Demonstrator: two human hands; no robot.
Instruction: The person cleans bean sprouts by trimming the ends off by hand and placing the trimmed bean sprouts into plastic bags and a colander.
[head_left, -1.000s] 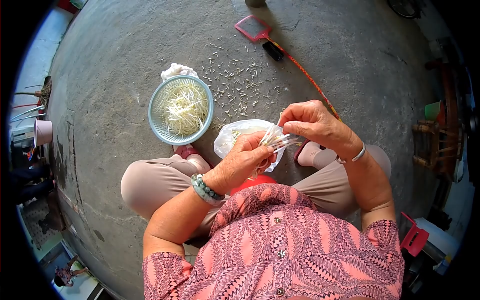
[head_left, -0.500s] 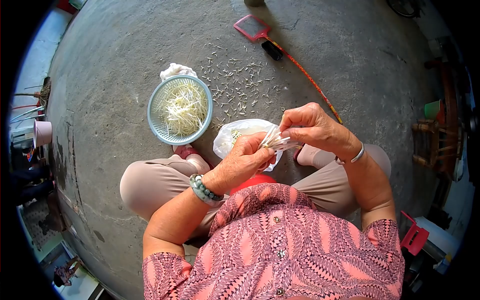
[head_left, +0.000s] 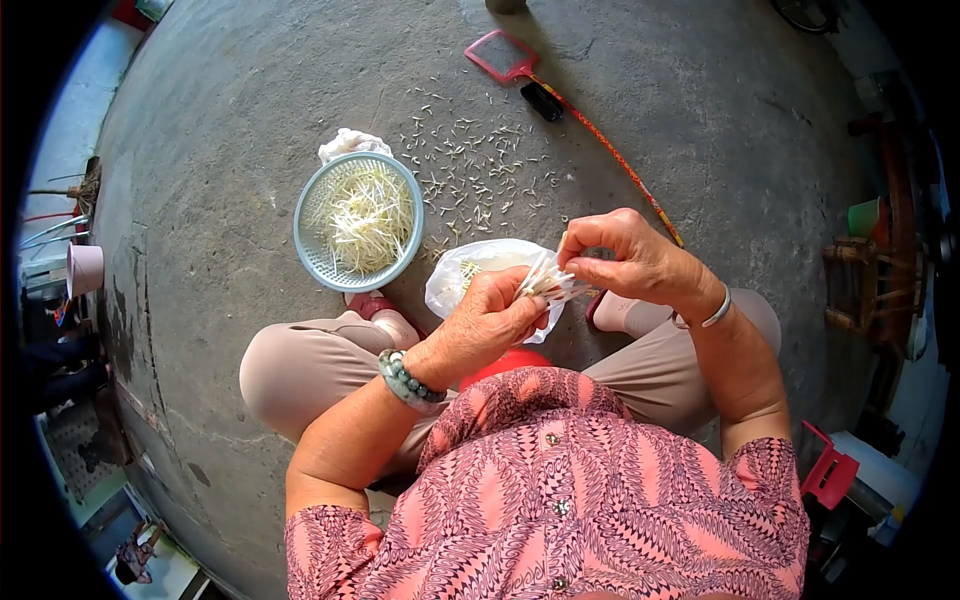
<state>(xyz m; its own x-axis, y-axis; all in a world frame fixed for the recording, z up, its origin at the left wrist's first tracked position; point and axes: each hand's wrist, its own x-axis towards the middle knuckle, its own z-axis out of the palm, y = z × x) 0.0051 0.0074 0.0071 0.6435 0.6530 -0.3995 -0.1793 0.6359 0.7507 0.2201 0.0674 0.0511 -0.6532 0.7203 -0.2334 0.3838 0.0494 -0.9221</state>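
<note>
A bunch of thin white sprouts is held between the thumb and fingers of my left hand. Thumb and forefinger of my right hand are pinched together at the tips of the bunch; whatever they pinch is too small to make out. Below the bunch, a white plastic bag lies open on the floor with more sprouts inside, partly hidden by my left hand. A light blue round basket to the left contains a heap of white sprouts.
Small sprout scraps are scattered on the concrete floor beyond the bag. A red fly swatter with a long handle and a black object lie farther out. A crumpled white bag touches the basket. A wooden chair stands right.
My right hand has shifted very slightly beside the bunch. My left hand still holds the sprouts in about the same place.
</note>
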